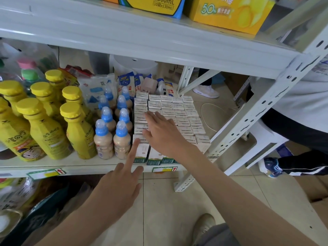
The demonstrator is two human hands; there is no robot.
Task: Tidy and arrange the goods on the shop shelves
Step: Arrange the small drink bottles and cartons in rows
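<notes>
White shelving stands over a tiled floor. The cartons sit in tight rows at mid-frame on the middle shelf, just right of the blue-capped bottles and the yellow bottles. The right hand lies flat on the carton tops, fingers straight and spread, gripping nothing, while the left hand, lower centre, touches the front-left carton's upper corner with a straight index finger, its other fingers curled and holding nothing.

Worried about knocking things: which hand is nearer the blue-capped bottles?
The left hand: its index finger points beside the blue-capped bottles; right hand lies flat on the cartons, farther right.
</notes>
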